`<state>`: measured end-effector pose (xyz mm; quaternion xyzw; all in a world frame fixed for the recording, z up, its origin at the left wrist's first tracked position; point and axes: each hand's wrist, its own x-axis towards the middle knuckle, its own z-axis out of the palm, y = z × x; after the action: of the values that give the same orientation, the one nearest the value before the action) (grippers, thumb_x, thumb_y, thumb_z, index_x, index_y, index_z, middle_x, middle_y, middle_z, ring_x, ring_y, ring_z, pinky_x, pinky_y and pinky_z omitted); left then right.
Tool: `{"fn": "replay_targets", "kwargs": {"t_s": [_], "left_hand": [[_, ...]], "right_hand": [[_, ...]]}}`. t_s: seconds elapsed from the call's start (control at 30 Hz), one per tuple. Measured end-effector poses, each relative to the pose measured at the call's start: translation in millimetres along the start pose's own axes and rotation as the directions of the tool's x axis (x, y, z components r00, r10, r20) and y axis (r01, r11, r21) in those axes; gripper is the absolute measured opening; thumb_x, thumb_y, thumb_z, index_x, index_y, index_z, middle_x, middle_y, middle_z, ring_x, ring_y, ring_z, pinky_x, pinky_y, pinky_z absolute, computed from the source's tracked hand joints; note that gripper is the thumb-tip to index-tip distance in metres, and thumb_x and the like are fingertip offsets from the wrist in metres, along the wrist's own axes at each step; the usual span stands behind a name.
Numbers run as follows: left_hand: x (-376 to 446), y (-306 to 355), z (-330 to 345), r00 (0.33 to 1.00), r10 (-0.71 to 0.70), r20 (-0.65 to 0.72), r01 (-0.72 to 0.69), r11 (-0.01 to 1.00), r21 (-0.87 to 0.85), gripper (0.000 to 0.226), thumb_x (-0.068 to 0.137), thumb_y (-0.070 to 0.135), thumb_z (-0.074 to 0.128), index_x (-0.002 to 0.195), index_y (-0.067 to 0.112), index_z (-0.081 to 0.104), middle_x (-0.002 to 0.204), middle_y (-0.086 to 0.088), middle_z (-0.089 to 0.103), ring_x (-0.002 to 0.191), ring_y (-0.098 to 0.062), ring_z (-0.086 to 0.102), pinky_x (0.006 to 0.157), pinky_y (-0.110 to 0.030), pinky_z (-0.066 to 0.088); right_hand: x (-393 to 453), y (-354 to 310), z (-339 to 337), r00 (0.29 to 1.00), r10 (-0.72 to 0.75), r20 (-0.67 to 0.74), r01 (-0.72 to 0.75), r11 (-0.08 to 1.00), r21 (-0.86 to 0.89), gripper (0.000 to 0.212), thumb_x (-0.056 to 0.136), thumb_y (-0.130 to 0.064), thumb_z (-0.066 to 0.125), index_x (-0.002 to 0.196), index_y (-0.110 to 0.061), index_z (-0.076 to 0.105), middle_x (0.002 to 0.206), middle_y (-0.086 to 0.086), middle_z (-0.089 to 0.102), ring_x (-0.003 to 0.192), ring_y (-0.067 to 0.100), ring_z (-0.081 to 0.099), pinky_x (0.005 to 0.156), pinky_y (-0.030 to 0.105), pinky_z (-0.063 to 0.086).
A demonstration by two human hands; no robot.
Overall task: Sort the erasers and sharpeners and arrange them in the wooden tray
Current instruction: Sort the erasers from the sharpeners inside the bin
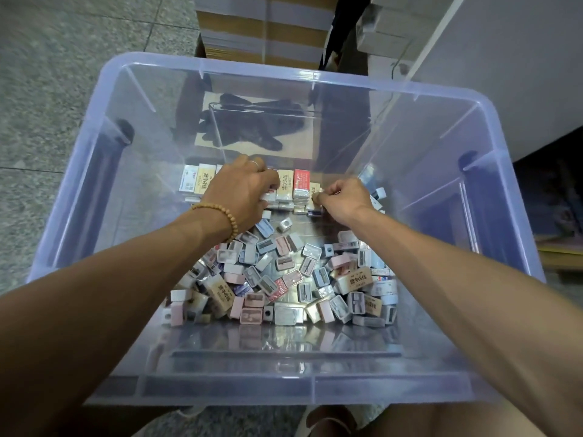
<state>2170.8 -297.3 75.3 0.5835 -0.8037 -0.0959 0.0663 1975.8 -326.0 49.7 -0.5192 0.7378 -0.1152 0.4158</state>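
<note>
Both my hands reach into a large clear plastic bin (75, 171). At its far end, boxed erasers (202, 181) stand upright in a neat row, white, beige and one red (302, 181). My left hand (243, 190), with a bead bracelet and a ring, grips erasers in the middle of that row. My right hand (342, 197) pinches a beige eraser (314, 192) at the row's right end. Nearer to me lies a loose heap of small sharpeners and erasers (284, 279), grey, pink and blue. No wooden tray is visible.
The bin sits on a speckled stone floor (47, 89). Stacked cardboard cartons (262, 29) stand beyond it, and a white panel (504, 74) rises at the right. A black glove-like shape (252, 127) shows through the bin's far wall. My knees are below the near rim.
</note>
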Motion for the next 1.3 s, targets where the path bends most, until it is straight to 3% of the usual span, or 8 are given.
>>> {"fn": "replay_targets", "kwargs": {"t_s": [0.07, 0.13, 0.23, 0.33, 0.57, 0.77, 1.03, 1.3], "left_hand": [[-5, 15, -7, 1.000, 0.008, 0.004, -0.008, 1.000, -0.014, 0.027, 0.083, 0.020, 0.071, 0.109, 0.018, 0.065, 0.100, -0.001, 0.064, 0.096, -0.023, 0.055, 0.085, -0.034, 0.045], [-15, 34, -10, 0.982, 0.054, 0.179, -0.028, 0.989, -0.146, 0.020, 0.085, 0.030, 0.069, 0.101, 0.025, 0.059, 0.093, 0.006, 0.060, 0.088, -0.016, 0.055, 0.078, -0.026, 0.047], [-32, 48, 1, 0.812, 0.183, 0.555, -0.082, 0.976, -0.201, 0.025, 0.083, 0.038, 0.071, 0.098, 0.028, 0.053, 0.086, 0.011, 0.054, 0.083, -0.012, 0.053, 0.072, -0.024, 0.046], [-41, 47, 12, 0.638, 0.211, 0.740, -0.205, 0.974, -0.101, 0.045, 0.082, 0.040, 0.073, 0.119, 0.021, 0.056, 0.102, 0.004, 0.060, 0.085, -0.012, 0.047, 0.075, -0.025, 0.041], [-40, 50, 18, 0.557, 0.236, 0.796, -0.219, 0.967, -0.133, 0.074, 0.074, 0.034, 0.082, 0.136, 0.017, 0.047, 0.125, -0.002, 0.055, 0.096, -0.014, 0.043, 0.081, -0.024, 0.037], [-43, 57, 28, 0.552, 0.237, 0.799, -0.106, 0.971, -0.215, 0.068, 0.071, 0.025, 0.085, 0.127, 0.018, 0.048, 0.111, 0.003, 0.049, 0.097, -0.014, 0.045, 0.084, -0.025, 0.043], [-43, 54, 33, 0.541, 0.267, 0.797, -0.040, 0.955, -0.294, 0.046, 0.077, 0.024, 0.081, 0.119, 0.020, 0.062, 0.110, 0.002, 0.060, 0.103, -0.017, 0.058, 0.085, -0.027, 0.049], [-39, 50, 32, 0.478, 0.260, 0.839, 0.010, 0.953, -0.302, 0.059, 0.067, 0.024, 0.086, 0.119, 0.021, 0.058, 0.105, 0.006, 0.061, 0.085, -0.013, 0.056, 0.080, -0.030, 0.055]], "right_hand": [[-7, 4, -6, 0.999, -0.012, 0.037, 0.016, 0.994, -0.112, 0.022, 0.093, -0.023, 0.069, 0.087, -0.002, 0.072, 0.094, 0.016, 0.073, 0.083, 0.022, 0.064, 0.082, 0.032, 0.051], [-14, 9, -13, 0.988, -0.052, 0.148, 0.095, 0.948, -0.304, 0.018, 0.092, -0.024, 0.067, 0.089, -0.008, 0.076, 0.094, 0.012, 0.074, 0.086, 0.023, 0.067, 0.076, 0.032, 0.052], [-27, 13, -23, 0.912, -0.063, 0.406, 0.288, 0.802, -0.524, 0.012, 0.089, -0.030, 0.070, 0.096, -0.022, 0.076, 0.094, -0.004, 0.071, 0.092, 0.018, 0.065, 0.073, 0.027, 0.044], [-38, 7, -30, 0.832, 0.011, 0.555, 0.385, 0.710, -0.590, 0.033, 0.088, -0.028, 0.066, 0.121, -0.023, 0.069, 0.109, -0.005, 0.062, 0.106, 0.018, 0.057, 0.087, 0.031, 0.047], [-40, 4, -37, 0.738, 0.153, 0.658, 0.494, 0.542, -0.680, 0.069, 0.068, -0.038, 0.088, 0.127, -0.032, 0.052, 0.122, -0.001, 0.043, 0.112, 0.022, 0.045, 0.085, 0.035, 0.040], [-48, 8, -33, 0.741, 0.197, 0.642, 0.479, 0.515, -0.711, 0.097, 0.064, -0.042, 0.091, 0.144, -0.027, 0.039, 0.136, 0.000, 0.051, 0.119, 0.024, 0.051, 0.094, 0.034, 0.042], [-53, 3, -31, 0.728, 0.206, 0.654, 0.487, 0.517, -0.704, 0.050, 0.070, -0.038, 0.088, 0.109, -0.031, 0.056, 0.113, -0.005, 0.055, 0.106, 0.023, 0.057, 0.078, 0.030, 0.043], [-60, 1, -30, 0.694, 0.258, 0.672, 0.482, 0.527, -0.700, 0.054, 0.075, -0.031, 0.085, 0.122, -0.021, 0.062, 0.110, -0.004, 0.058, 0.102, 0.021, 0.057, 0.073, 0.028, 0.041]]}}
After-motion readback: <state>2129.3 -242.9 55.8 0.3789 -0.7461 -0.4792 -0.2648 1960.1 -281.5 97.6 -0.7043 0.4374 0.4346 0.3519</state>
